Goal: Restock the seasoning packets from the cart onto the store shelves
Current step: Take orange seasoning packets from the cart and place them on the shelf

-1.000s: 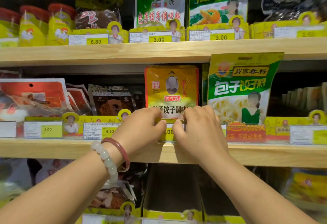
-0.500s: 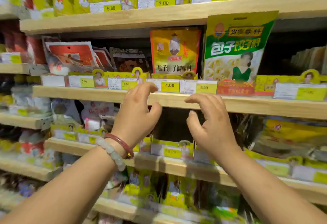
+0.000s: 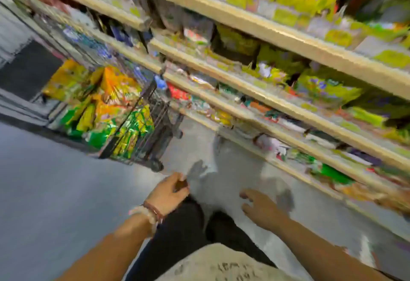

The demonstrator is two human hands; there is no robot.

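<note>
A: Low in the view, over the floor (image 3: 44,192), where are the hands?

B: Left hand (image 3: 169,194) is extended forward and down, two bracelets (image 3: 150,213) on the wrist. Its fingers are curled; blur prevents confirming whether they hold anything. Right hand (image 3: 258,206) is extended likewise, fingers spread and relaxed, holding nothing.

A: Location of the packets (image 3: 97,103)?

B: In the wire cart (image 3: 142,129), ahead and left of both hands, well apart from them. The cart stands just beside the shelves (image 3: 255,85).

A: Counts?

B: One cart. Four shelf boards visible on the right unit. Packets, yellow, orange and green, are too blurred to count. Shelf stock likewise.

A: Contact between hands and packets?

B: None visible.
</note>
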